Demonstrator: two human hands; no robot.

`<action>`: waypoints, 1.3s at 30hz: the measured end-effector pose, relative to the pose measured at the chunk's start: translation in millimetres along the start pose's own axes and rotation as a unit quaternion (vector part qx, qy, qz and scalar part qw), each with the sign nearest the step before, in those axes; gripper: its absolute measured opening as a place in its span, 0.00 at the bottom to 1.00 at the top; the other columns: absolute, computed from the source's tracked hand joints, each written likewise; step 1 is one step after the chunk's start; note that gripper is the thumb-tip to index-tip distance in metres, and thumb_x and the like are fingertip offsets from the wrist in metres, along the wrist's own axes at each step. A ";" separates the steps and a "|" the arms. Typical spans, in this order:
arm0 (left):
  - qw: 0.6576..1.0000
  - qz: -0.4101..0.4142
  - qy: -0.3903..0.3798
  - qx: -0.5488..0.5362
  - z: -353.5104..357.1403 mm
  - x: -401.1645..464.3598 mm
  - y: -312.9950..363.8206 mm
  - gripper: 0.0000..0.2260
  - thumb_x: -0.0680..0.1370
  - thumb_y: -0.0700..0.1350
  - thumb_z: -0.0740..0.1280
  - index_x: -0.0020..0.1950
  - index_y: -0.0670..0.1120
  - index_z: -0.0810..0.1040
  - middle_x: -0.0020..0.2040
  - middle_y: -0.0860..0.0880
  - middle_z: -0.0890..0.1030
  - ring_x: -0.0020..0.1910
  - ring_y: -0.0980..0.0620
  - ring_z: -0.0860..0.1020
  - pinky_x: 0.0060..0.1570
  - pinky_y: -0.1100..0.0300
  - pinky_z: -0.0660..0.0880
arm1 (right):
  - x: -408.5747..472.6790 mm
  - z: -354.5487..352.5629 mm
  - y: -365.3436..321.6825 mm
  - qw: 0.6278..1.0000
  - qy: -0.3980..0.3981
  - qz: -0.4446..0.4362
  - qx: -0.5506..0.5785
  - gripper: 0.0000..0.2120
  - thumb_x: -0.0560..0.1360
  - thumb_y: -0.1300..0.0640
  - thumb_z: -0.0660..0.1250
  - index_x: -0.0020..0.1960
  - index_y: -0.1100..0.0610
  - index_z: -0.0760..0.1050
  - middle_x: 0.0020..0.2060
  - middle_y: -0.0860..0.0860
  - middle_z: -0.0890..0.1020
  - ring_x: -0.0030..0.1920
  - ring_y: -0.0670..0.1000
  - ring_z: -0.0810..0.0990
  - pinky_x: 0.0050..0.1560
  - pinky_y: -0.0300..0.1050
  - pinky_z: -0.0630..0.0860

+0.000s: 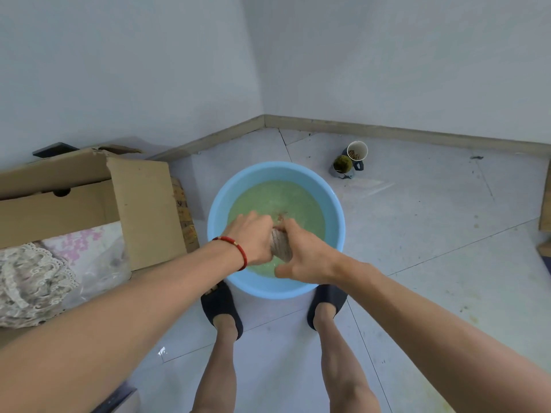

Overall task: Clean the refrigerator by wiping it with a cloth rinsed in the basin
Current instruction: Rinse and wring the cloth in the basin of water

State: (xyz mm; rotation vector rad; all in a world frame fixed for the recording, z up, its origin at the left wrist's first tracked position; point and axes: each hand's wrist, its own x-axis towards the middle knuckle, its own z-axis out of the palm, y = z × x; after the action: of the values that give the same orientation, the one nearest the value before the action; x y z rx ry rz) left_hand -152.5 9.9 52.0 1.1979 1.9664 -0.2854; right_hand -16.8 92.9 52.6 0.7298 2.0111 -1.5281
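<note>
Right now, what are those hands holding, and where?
A bunched cloth, gripped by the left hand and right hand at opposite ends, over the basin.

Corner of a sparsely furnished domestic room. Two plain pale walls (119, 70) meet above a tiled floor (432, 234) edged by a low skirting board (387, 129). Household items stand directly on the tiles: a blue plastic basin (275, 171) of cloudy greenish water, two used cups (350, 158) near the corner, and an open cardboard box (89, 198) containing lace-trimmed and floral fabric (44, 272). The person wears dark indoor slippers (220, 302).
</note>
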 end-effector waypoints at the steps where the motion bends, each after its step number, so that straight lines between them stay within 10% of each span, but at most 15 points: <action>1: 0.997 0.041 0.058 0.022 0.4 -3.3 -2.8 0.04 0.70 0.40 0.70 0.39 0.46 0.76 0.34 0.50 0.73 0.39 0.42 0.80 0.34 0.54 0.74 | -6.6 -4.4 -0.4 0.985 -0.002 0.034 0.171 0.25 0.69 0.52 0.72 0.63 0.57 0.70 0.49 0.49 0.78 0.46 0.49 0.78 0.44 0.39 0.75; 4: 0.961 0.201 0.192 0.002 -4.4 -10.6 -15.9 0.07 0.72 0.36 0.72 0.43 0.45 0.77 0.39 0.50 0.70 0.37 0.46 0.75 0.35 0.56 0.68 | -17.1 -9.4 5.4 0.810 -0.057 0.098 0.575 0.18 0.75 0.45 0.65 0.55 0.58 0.79 0.50 0.55 0.82 0.48 0.52 0.82 0.53 0.54 0.80; 8: 0.900 0.328 0.286 0.011 -15.2 -16.8 -17.0 0.03 0.73 0.39 0.67 0.45 0.40 0.78 0.47 0.43 0.79 0.36 0.44 0.77 0.33 0.51 0.77 | -14.2 24.6 4.1 0.657 -0.190 0.037 0.729 0.33 0.73 0.35 0.73 0.64 0.61 0.78 0.60 0.62 0.78 0.61 0.62 0.79 0.61 0.69 0.78; 11: 0.877 0.375 0.298 0.047 -21.9 -11.3 -25.2 0.12 0.79 0.40 0.61 0.57 0.39 0.82 0.57 0.42 0.83 0.43 0.41 0.83 0.38 0.48 0.81 | -17.0 28.8 -2.9 0.558 -0.287 -0.042 0.778 0.30 0.79 0.53 0.72 0.75 0.68 0.69 0.71 0.73 0.69 0.73 0.73 0.68 0.64 0.67 0.78; 13: 0.860 0.415 0.280 0.095 -24.7 -8.3 -30.4 0.10 0.80 0.39 0.64 0.57 0.40 0.82 0.49 0.44 0.83 0.38 0.43 0.81 0.33 0.50 0.79 | -18.5 13.4 -4.8 0.609 -0.292 -0.029 0.737 0.17 0.82 0.67 0.64 0.69 0.70 0.72 0.66 0.73 0.75 0.60 0.64 0.84 0.46 0.46 0.86; 15: 0.844 0.454 0.243 0.152 -27.0 -6.3 -35.5 0.07 0.78 0.34 0.64 0.49 0.40 0.81 0.39 0.46 0.79 0.32 0.46 0.76 0.25 0.55 0.72 | -17.8 0.2 -9.4 0.764 -0.270 0.008 0.586 0.10 0.83 0.70 0.61 0.63 0.66 0.73 0.52 0.65 0.84 0.30 0.46 0.80 0.25 0.32 0.72; 17: 0.847 0.448 0.206 0.197 -29.4 -6.6 -37.0 0.07 0.74 0.32 0.63 0.41 0.41 0.77 0.34 0.47 0.75 0.27 0.46 0.73 0.23 0.60 0.60 | -14.1 -4.8 -18.0 0.899 -0.214 0.044 0.379 0.05 0.81 0.66 0.68 0.55 0.64 0.76 0.36 0.56 0.80 0.23 0.45 0.67 0.24 0.38 0.60; 20: 0.890 0.358 0.175 0.220 -27.1 -12.0 -22.1 0.08 0.68 0.30 0.71 0.39 0.41 0.76 0.31 0.46 0.76 0.24 0.44 0.75 0.24 0.60 0.59 | -0.5 0.9 -24.2 0.992 -0.059 0.064 0.092 0.12 0.73 0.60 0.73 0.36 0.57 0.71 0.28 0.50 0.75 0.28 0.51 0.72 0.31 0.43 0.67; 24: 0.968 0.115 0.049 0.220 -21.7 -22.1 10.9 0.04 0.80 0.41 0.66 0.50 0.45 0.81 0.47 0.45 0.83 0.48 0.39 0.83 0.39 0.53 0.73 | 10.3 3.4 -18.8 0.988 0.049 0.012 -0.149 0.09 0.73 0.57 0.69 0.37 0.52 0.70 0.33 0.48 0.75 0.40 0.57 0.80 0.38 0.44 0.72; 29: 0.998 -0.027 0.053 0.023 2.2 -19.6 12.1 0.10 0.72 0.41 0.69 0.35 0.47 0.70 0.33 0.48 0.73 0.42 0.38 0.81 0.36 0.54 0.72 | 13.5 6.7 -12.9 0.949 0.080 -0.023 -0.304 0.11 0.75 0.60 0.64 0.57 0.58 0.75 0.48 0.57 0.82 0.48 0.64 0.82 0.42 0.50 0.70; 39: 0.932 -0.136 0.026 -0.334 16.2 -23.9 14.6 0.05 0.65 0.36 0.71 0.32 0.37 0.76 0.28 0.48 0.73 0.27 0.49 0.68 0.24 0.65 0.63 | 21.0 -11.1 -9.9 0.863 0.070 -0.154 -0.475 0.04 0.80 0.57 0.59 0.52 0.57 0.65 0.44 0.55 0.82 0.41 0.62 0.82 0.36 0.50 0.67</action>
State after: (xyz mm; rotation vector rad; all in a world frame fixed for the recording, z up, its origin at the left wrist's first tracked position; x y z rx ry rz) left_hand -126.6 -6.9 61.8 0.4980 2.0274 0.2722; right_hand -39.7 103.8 48.0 0.1005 2.6862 -0.4286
